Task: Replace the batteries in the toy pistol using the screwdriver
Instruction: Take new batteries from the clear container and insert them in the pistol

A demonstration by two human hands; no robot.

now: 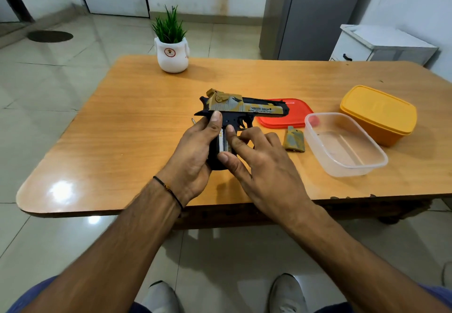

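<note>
A tan-and-black toy pistol (244, 107) is held over the wooden table (137, 126), barrel pointing right. My left hand (193, 156) grips its black handle from the left, thumb up near the hammer. The handle's side is uncovered and a silvery battery (223, 141) shows inside. My right hand (264, 166) has its thumb and index finger on that battery. The removed camouflage cover (294, 139) lies on the table right of my right hand. Only the tip of the screwdriver (193, 120) shows, left of my left hand.
A clear plastic container (344, 143) stands open at the right, its red lid (293, 114) behind the pistol. A yellow lidded box (378, 114) sits farther right. A potted plant in a white pot (172, 53) stands at the table's far edge.
</note>
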